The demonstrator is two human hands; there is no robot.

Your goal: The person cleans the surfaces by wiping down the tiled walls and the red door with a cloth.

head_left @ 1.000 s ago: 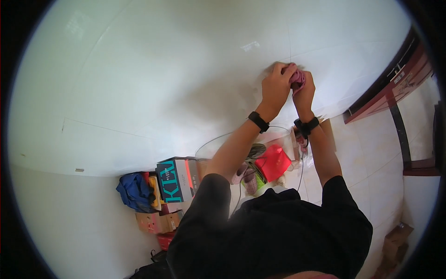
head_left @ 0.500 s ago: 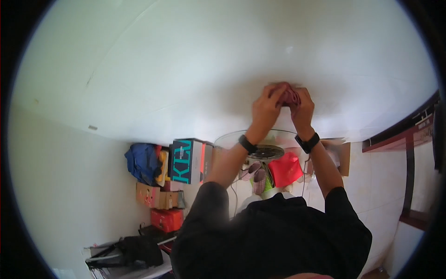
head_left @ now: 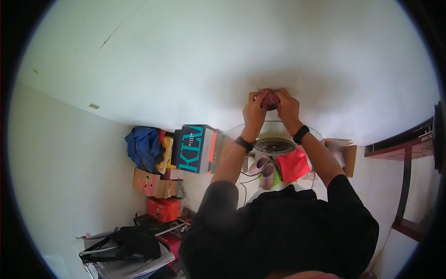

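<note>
A crumpled dark-red cloth (head_left: 269,99) is bunched between my two hands, close to the white wall (head_left: 195,60). My left hand (head_left: 254,110) grips its left side with bent fingers. From the other side my right hand (head_left: 289,108) is closed on the same cloth, fingertips pressed into its folds. Both arms stretch forward, with a dark band on each wrist. Whether the cloth touches the wall is hard to tell, though shadows lie around it. Beneath the hands is a round glass top (head_left: 237,130) with a dark patterned disc (head_left: 275,145).
Shoe boxes (head_left: 194,149) and a blue bag (head_left: 143,146) are stacked at the left. Below them lie a red box (head_left: 163,209) and a black bag (head_left: 134,244). Pinkish slippers (head_left: 267,174), a red bag (head_left: 292,165) and an open carton (head_left: 349,160) stand on the floor.
My hands have moved left along the wall with the cloth, which is still held in both. The whole view has shifted slightly, so the boxes appear further right and higher.
</note>
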